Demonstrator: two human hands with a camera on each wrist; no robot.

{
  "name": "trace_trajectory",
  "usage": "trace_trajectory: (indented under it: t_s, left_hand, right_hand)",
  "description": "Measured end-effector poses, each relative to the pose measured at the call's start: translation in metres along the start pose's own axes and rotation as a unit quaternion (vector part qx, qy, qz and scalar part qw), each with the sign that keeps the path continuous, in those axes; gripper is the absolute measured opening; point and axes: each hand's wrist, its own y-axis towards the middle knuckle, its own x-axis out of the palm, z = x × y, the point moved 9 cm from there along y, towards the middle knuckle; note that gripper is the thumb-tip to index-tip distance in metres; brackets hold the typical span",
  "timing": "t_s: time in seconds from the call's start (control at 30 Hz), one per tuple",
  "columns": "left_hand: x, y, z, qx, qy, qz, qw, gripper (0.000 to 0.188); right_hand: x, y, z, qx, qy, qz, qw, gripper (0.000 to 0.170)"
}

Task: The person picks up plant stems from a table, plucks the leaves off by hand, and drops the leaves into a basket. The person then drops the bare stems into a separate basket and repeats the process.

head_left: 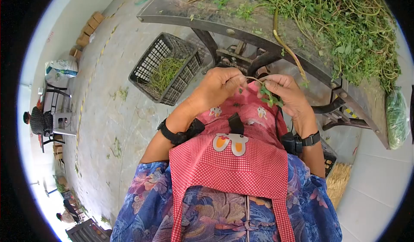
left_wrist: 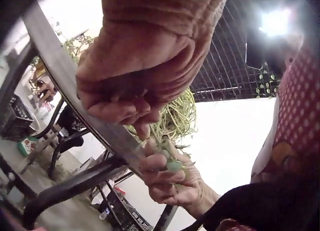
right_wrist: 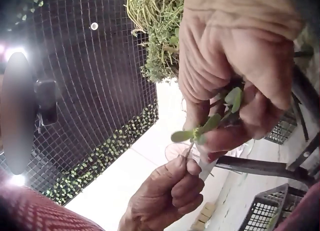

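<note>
In the head view, a thin leafy stem [head_left: 253, 78] stretches between both hands above the apron. My left hand [head_left: 219, 88] pinches one end of it between thumb and curled fingers. The right hand [head_left: 286, 94] grips the leafy part, and green leaves [head_left: 271, 98] hang below its fingers. Seen from the right wrist, round leaves [right_wrist: 205, 128] stick out from the right hand [right_wrist: 235, 86], close to the left hand's fingertips [right_wrist: 189, 163]. From the left wrist, the left hand [left_wrist: 145, 66] hides part of the stem.
A large heap of leafy stems [head_left: 340, 30] covers much of the table [head_left: 181, 15] ahead. On the floor to the left stands a black plastic crate [head_left: 148, 60] holding trimmed stems [head_left: 166, 74]. A filled green bag [head_left: 396, 119] is by the table's right end. One long stem [head_left: 291, 54] overhangs the edge.
</note>
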Motion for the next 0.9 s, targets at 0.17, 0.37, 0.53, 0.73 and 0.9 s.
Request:
trace_trajectory:
  t_s: [0.17, 0.37, 0.53, 0.73, 0.9]
  left_hand:
    - [0.002, 0.000, -0.003, 0.000, 0.022, -0.001, 1.000, 0.023]
    - [0.006, -0.002, -0.002, 0.043, 0.127, 0.048, 0.990, 0.012]
    - [0.009, -0.002, 0.006, 0.068, 0.165, 0.084, 0.980, 0.012]
    - [-0.010, -0.006, -0.043, -0.095, -0.208, 0.058, 0.972, 0.021]
    - [0.009, -0.010, -0.050, -0.211, -0.507, -0.005, 0.836, 0.025]
  right_hand:
    - [0.003, -0.007, 0.004, 0.034, 0.013, 0.010, 0.999, 0.024]
    - [0.000, -0.004, -0.005, -0.007, -0.207, 0.080, 0.975, 0.018]
    - [0.014, -0.006, -0.037, -0.290, -0.524, 0.215, 0.771, 0.016]
    - [0.019, -0.004, -0.024, -0.053, 0.335, -0.077, 0.937, 0.014]
    - [0.022, 0.005, -0.009, -0.037, 0.099, 0.013, 0.994, 0.026]
